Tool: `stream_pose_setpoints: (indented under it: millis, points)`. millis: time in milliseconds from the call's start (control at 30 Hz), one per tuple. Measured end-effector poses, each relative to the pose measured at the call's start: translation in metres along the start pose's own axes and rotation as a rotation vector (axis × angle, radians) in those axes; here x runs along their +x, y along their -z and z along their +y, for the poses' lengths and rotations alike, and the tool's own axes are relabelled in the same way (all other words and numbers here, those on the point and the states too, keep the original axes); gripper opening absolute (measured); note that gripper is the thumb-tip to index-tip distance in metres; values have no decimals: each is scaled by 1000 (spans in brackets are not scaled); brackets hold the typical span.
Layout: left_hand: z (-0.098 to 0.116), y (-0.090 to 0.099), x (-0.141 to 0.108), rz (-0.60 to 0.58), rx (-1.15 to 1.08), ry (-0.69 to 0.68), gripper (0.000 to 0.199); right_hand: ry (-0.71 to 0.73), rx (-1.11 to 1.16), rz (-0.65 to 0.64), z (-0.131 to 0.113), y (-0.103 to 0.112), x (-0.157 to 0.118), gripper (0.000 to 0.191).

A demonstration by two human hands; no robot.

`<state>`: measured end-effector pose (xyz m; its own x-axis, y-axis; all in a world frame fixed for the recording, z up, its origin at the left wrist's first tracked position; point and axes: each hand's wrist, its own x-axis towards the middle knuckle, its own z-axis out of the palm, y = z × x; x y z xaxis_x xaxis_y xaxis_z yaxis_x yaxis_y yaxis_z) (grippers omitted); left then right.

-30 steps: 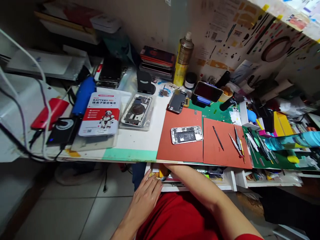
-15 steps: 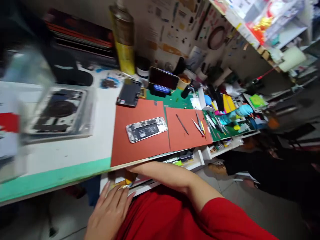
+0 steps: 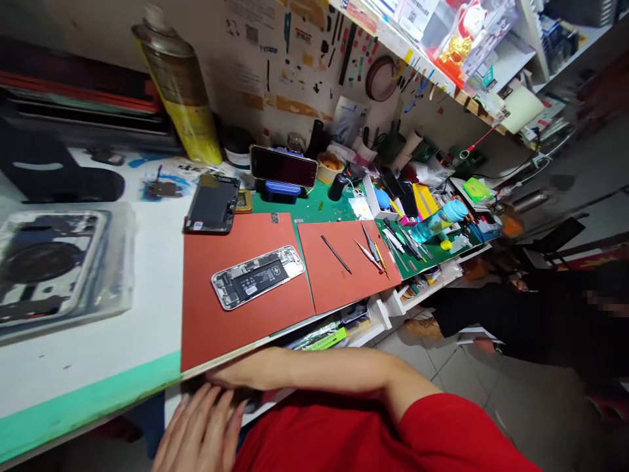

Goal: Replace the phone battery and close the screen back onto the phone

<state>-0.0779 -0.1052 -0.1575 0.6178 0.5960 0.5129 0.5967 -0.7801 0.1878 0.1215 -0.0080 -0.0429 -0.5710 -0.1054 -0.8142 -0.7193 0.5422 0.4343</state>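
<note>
An opened phone (image 3: 258, 276) with its battery and inner parts showing lies on a reddish-brown mat (image 3: 211, 334). Below the table edge, my right hand (image 3: 246, 372) reaches into an open drawer (image 3: 378, 321); its fingers are hidden under the tabletop. My left hand (image 3: 201, 426) rests at the drawer's front edge, fingers extended and holding nothing visible. A detached phone screen (image 3: 211, 203) lies at the mat's back left corner. On the second mat (image 3: 319, 288) are a dark thin tool (image 3: 336, 254) and several slim tools, tweezers (image 3: 368, 254) among them.
A spray can (image 3: 184, 98) and a propped phone (image 3: 284, 166) stand at the back. A blue bottle (image 3: 437, 221) lies among tools on the right. At the left sits a bagged device frame (image 3: 54, 262). A person in black (image 3: 501, 321) is at the far right.
The view has shifted, so the table things appear lower and farther left. My right hand is still inside the drawer, and my left hand remains near its front edge.
</note>
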Motion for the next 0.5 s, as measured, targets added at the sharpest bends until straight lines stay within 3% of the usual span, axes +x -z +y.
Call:
stream_pose_setpoints:
  millis: [100, 167, 200, 233, 300, 367, 433, 500]
  points:
    - [17, -2, 1, 57, -19, 70, 41, -490, 386, 21, -20, 16, -7, 50]
    - [29, -6, -3, 85, -29, 77, 29, -743, 587, 60, -38, 31, -18, 59]
    - [35, -9, -5, 92, -29, 88, 22, -1037, 1000, 262, -46, 39, -26, 55]
    - [39, -11, -7, 100, -36, 101, 20, -1191, 1315, 469, -53, 47, -35, 51]
    - [46, -14, -7, 119, -47, 110, 25, -1247, 1661, 700, -63, 60, -57, 43]
    - [50, -16, -1, 112, -72, 97, 33, -1332, 1826, 815, -75, 64, -85, 34]
    - [51, -16, 8, 76, -102, 91, 39, -1572, 1856, 721, -93, 53, -119, 40]
    - [50, -16, 16, 42, -122, 113, 46, -1956, 1783, 468, -122, 27, -157, 50]
